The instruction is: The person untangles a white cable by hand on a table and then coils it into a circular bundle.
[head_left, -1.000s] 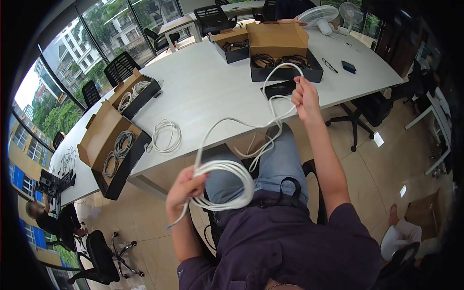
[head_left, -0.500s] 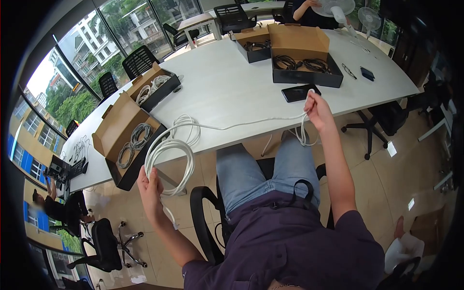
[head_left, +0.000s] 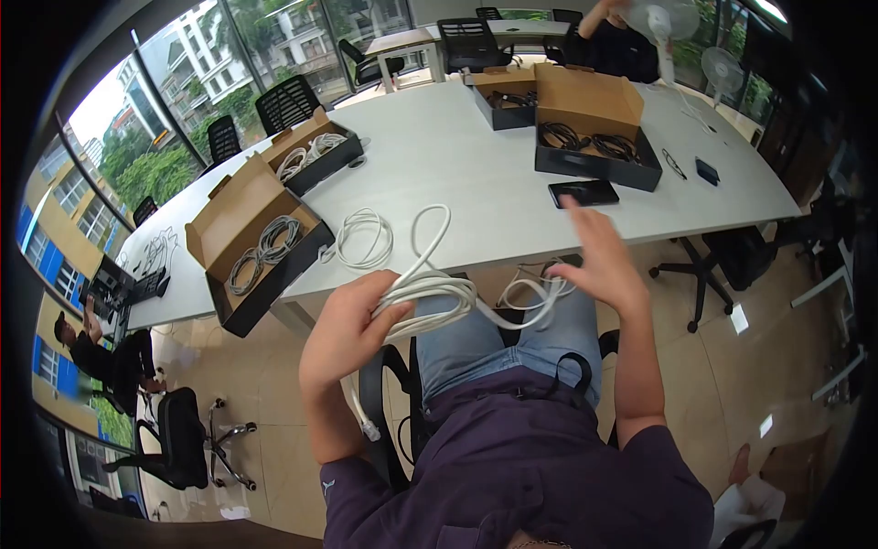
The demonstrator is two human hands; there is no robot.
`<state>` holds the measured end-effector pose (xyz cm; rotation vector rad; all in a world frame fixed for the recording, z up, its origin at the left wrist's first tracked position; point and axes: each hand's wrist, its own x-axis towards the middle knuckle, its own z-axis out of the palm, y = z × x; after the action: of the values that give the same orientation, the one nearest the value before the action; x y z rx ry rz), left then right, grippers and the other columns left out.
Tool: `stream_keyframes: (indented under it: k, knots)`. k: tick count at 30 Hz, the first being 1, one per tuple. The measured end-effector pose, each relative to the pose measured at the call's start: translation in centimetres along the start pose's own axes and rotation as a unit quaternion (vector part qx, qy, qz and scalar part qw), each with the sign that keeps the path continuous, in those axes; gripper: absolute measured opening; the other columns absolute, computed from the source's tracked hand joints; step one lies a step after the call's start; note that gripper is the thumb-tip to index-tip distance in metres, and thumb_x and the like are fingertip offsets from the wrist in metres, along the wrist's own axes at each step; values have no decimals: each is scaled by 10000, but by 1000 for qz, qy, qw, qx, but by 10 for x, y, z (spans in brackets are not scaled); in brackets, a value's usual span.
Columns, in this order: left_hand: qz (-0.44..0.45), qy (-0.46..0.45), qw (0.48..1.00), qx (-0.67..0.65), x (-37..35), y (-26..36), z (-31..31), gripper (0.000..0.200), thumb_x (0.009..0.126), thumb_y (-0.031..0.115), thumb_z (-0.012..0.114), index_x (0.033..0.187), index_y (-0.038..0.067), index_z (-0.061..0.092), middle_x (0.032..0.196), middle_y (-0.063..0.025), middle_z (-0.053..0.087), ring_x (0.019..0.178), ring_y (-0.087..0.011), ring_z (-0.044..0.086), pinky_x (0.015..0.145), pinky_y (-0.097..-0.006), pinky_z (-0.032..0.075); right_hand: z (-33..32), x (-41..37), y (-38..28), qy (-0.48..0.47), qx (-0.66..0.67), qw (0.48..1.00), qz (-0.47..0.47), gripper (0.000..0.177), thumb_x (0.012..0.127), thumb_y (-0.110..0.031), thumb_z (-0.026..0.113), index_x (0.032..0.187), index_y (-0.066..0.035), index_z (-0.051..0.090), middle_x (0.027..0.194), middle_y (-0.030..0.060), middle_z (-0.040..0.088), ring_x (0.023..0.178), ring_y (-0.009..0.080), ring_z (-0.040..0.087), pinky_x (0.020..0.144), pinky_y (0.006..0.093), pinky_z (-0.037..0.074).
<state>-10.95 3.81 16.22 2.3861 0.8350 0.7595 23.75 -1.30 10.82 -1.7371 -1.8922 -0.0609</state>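
Observation:
My left hand (head_left: 352,320) is closed around a coiled white network cable (head_left: 437,291), held over my lap. One end with a clear plug (head_left: 370,430) hangs below that wrist, and a loop of the cable sticks up over the table edge. The slack runs right in loose turns above my thigh, close to the thumb of my right hand (head_left: 605,261). That hand has its fingers stretched out and the thumb apart, slightly blurred. Another white cable coil (head_left: 364,238) lies on the table near its front edge.
Open boxes on the white table (head_left: 439,156) hold cables: a grey-cable box (head_left: 315,240), a white-cable box (head_left: 343,160), and black-cable boxes (head_left: 594,169) at the back. A black phone (head_left: 585,193) and glasses (head_left: 674,165) lie right. A person (head_left: 622,46) handles a fan opposite.
My left hand has moved right and inward with the coil. My right hand has let go of the cable and opened, and the slack has dropped towards my lap.

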Motion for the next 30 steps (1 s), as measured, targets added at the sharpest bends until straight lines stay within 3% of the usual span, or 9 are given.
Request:
stream_keyframes:
  k: [3,5,12,15,19,24,27,28,30]
  knots:
    - [3,-101,994,49,18,14,8,161,858,133,647,931,7,580,741,-170,596,632,-351,567,579,-387,445,6,23,-31,-30,130,959,-249,1112,591,-412,855,1480,-63,284,1463,193,348,1328,372,351,1102,433,289]
    - [18,-168,985,31,26,8,15,136,858,136,639,911,23,587,681,-147,618,641,-355,602,586,-389,460,8,34,-53,-9,138,944,-299,1082,593,-427,852,1466,-78,315,1366,184,470,1275,339,436,1118,434,260]
    - [-24,-132,991,12,25,0,10,125,866,91,636,964,13,638,570,-34,559,517,-103,511,496,-256,383,25,53,-67,-500,271,816,-106,604,733,-329,817,1223,-64,583,729,40,690,715,148,667,765,317,514]
    - [-80,-56,992,-78,23,-4,16,116,881,82,625,946,-14,630,596,-19,553,556,-74,505,512,-243,373,47,49,-55,-401,381,824,-127,354,780,-248,789,1042,-45,665,715,36,665,662,98,624,585,245,488]
    - [-45,40,982,-178,24,-18,25,136,902,90,631,966,-30,628,619,-7,559,561,-47,502,490,-216,342,68,43,-45,-214,400,872,-185,259,822,-263,742,911,-28,675,787,56,661,703,95,617,591,247,484]
    - [-40,112,956,-267,36,-7,37,149,938,120,598,989,-20,601,685,9,539,664,-55,503,604,-201,365,73,35,-57,-150,707,691,6,172,894,-185,674,824,-33,635,745,25,638,656,94,572,729,249,490]
    - [-52,145,933,-326,43,-8,51,146,945,134,592,986,-6,603,671,13,541,617,-39,476,552,-194,340,70,32,-49,-159,716,678,42,218,943,-214,605,786,-62,597,692,1,589,628,90,552,796,312,509]
    - [-67,135,928,-341,44,-10,54,161,955,161,586,1008,10,599,656,19,540,537,-13,414,478,-180,283,70,31,-48,-149,726,671,36,249,928,-245,648,746,-93,571,544,-39,503,479,47,457,568,235,461]
    - [-66,135,907,-393,49,-9,67,171,959,176,585,1021,17,595,652,18,546,496,1,371,442,-174,241,61,28,-44,-189,776,598,59,280,941,-260,631,727,-113,528,504,-63,417,425,32,363,458,223,356]
